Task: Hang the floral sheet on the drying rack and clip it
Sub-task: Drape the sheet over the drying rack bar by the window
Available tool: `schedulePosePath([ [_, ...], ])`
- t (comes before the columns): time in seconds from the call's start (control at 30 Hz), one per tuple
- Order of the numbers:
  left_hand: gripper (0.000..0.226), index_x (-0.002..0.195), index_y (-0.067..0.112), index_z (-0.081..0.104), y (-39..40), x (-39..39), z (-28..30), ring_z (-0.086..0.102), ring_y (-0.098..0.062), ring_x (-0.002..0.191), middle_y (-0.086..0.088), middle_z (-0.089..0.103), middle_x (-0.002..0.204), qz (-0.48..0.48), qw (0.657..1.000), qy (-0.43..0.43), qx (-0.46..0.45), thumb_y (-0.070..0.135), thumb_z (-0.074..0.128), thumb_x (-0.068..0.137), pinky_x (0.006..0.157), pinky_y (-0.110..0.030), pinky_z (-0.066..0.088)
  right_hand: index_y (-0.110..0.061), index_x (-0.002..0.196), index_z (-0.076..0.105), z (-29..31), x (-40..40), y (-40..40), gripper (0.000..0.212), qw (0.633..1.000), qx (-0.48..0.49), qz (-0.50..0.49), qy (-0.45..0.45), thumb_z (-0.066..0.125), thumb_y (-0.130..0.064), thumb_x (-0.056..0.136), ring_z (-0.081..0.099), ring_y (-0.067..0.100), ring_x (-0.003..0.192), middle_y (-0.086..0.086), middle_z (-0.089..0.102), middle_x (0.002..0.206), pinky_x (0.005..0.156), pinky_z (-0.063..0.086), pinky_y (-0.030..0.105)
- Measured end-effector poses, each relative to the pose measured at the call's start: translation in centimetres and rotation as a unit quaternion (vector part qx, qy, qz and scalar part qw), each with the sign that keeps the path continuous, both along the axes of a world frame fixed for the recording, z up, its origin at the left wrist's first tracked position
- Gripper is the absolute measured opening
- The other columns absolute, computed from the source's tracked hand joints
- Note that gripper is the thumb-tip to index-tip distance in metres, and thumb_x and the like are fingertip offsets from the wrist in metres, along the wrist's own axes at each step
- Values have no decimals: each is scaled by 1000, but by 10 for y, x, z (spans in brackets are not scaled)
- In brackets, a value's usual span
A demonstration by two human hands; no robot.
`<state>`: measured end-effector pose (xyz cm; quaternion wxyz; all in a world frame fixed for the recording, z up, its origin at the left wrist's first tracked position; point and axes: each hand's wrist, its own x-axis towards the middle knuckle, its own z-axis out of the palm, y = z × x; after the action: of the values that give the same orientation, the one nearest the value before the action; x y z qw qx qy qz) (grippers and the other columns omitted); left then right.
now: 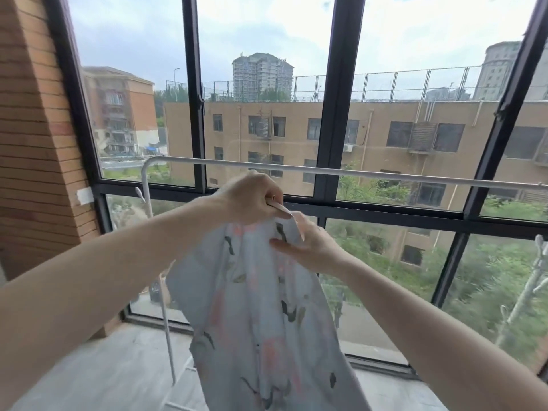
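Pale blue floral sheet (261, 310) hangs bunched from both hands, just below the white drying rack (355, 172) rail by the window (341, 84). Left hand (252, 200) clutches its top edge along with a small clip (277, 204); right hand (308, 247) pinches the fabric just beside it.

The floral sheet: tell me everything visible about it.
The floral sheet is thin, pale blue-white fabric printed with pink blooms and dark leaves. It hangs bunched in long vertical folds, running out of the frame's bottom edge. The left hand grips its gathered top; the right hand pinches an edge just below. It is held below the drying rack's white rail, not draped over it.
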<state>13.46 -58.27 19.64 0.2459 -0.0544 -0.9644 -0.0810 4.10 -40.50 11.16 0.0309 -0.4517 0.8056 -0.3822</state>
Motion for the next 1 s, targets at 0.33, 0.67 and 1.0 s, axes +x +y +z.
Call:
schedulePosePath([
  [0.33,43,69,24,69,-68,40,-44,64,-19,73,6,66,72,227,956,-184,-15,65,77,82,62,-28,46,-20,67,40,-10,-37,14,42,980,-149,-64,-120,54,-27,107,23,7,46,-11,30,53,41,17,23],
  [0.67,35,87,16,73,-74,54,-18,67,-22,65,-9,70,82,211,950,-36,229,-5,45,93,53,-32,57,-22,67,33,0,-60,26,47,989,-104,-53,-87,53,-40,106,21,7,44,-9,28,53,41,17,24],
  [1.0,21,81,16,65,-63,37,-24,60,-22,68,-4,60,74,231,930,-54,280,26,60,100,66,-39,53,-22,66,26,-3,-80,3,52,992,-101,-18,-75,52,-46,105,21,8,43,-9,27,52,41,17,23],
])
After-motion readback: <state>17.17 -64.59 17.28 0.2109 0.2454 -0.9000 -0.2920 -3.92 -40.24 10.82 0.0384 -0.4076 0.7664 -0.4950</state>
